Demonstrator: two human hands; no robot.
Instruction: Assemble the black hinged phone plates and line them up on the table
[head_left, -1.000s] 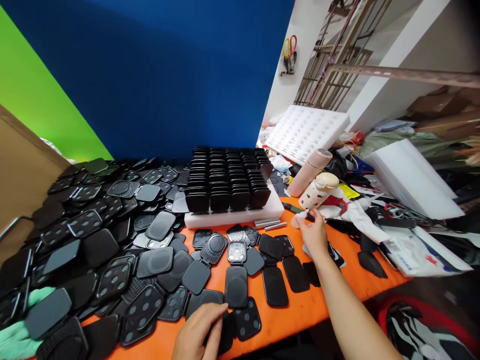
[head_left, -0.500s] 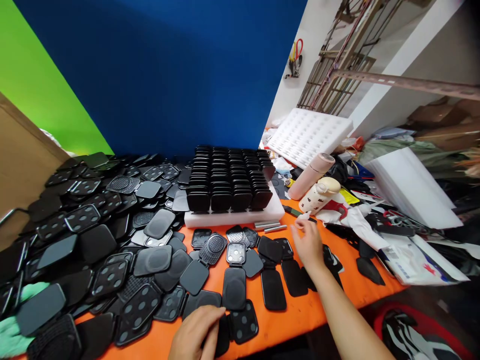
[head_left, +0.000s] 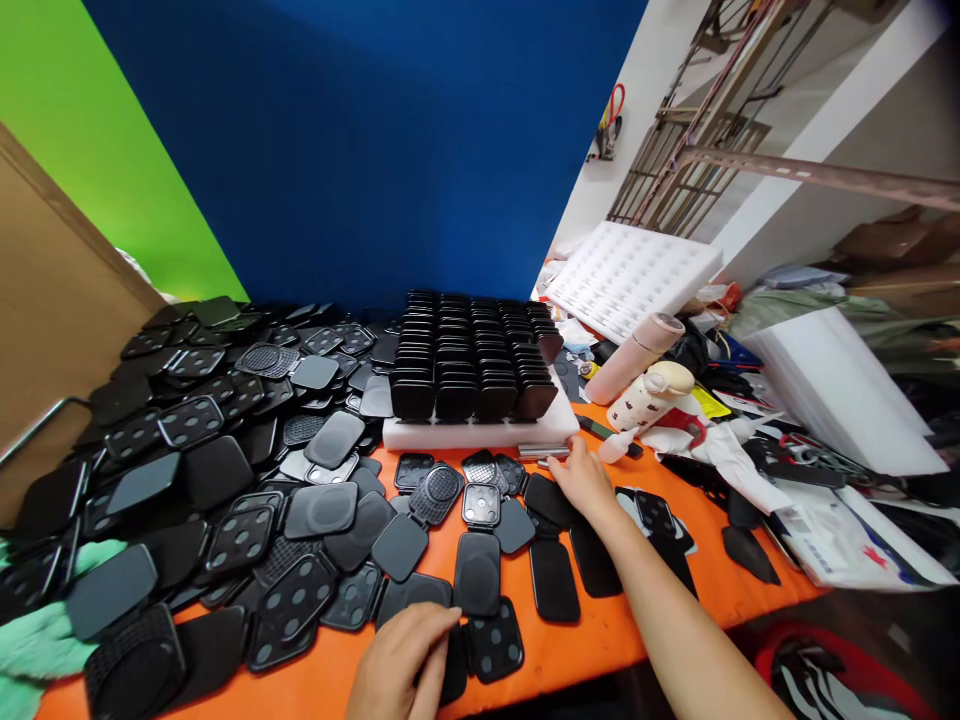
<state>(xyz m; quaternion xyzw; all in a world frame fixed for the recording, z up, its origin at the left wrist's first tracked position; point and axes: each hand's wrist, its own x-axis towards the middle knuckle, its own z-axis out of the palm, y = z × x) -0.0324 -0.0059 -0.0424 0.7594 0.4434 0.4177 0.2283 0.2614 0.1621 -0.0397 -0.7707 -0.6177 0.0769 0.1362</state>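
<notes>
My left hand rests at the front edge over a black hinged case, its fingers curled together; what they hold, if anything, is hidden. My right hand reaches to the silver metal rods in front of the white foam block, fingertips at their right end. Rows of black cases stand upright on the foam. Between my hands lie opened black cases, among them one with a round mark and one with grey dots.
A large heap of black cases covers the left side, with a green cloth at its front. A small white bottle, a pink bottle and a cream bottle are at the right. A perforated foam sheet leans behind.
My right hand has moved left and down from beside the small white bottle to the metal rods. My left hand stays near the same case. The view has shifted slightly.
</notes>
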